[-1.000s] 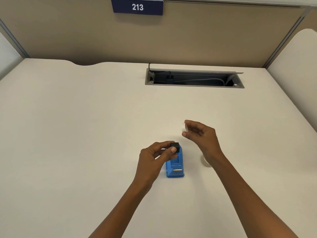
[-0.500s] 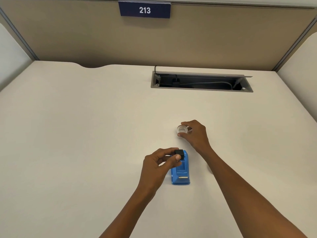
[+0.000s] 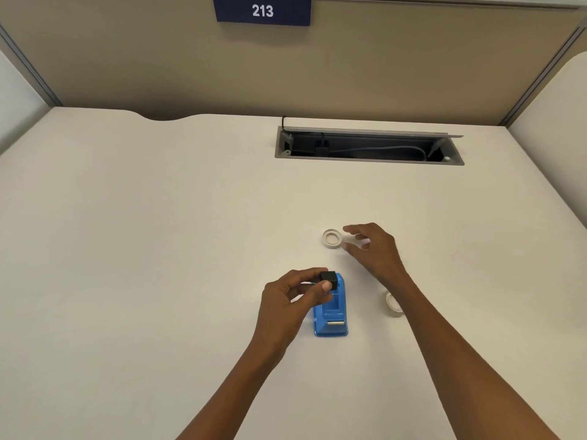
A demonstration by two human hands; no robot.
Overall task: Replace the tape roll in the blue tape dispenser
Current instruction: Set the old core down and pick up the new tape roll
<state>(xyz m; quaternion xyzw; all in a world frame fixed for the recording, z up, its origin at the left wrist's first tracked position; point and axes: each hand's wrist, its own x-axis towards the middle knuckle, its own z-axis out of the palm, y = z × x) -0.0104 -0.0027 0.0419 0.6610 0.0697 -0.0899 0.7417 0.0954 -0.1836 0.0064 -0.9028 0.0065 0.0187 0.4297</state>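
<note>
The blue tape dispenser stands on the white desk, its roll bay empty. My left hand pinches a small black spindle core just above the dispenser's back end. A clear, nearly used-up tape ring lies flat on the desk beyond the dispenser. My right hand hovers just right of that ring, fingers apart and holding nothing. A second clear tape roll rests to the right of the dispenser, partly hidden by my right forearm.
An open cable tray with wires is cut into the desk at the back. Beige partition walls enclose the desk, with a blue sign reading 213 at the top.
My right hand set the clear ring down on the desk and let go, then drew slightly right. My left hand still holds the black core over the dispenser.
</note>
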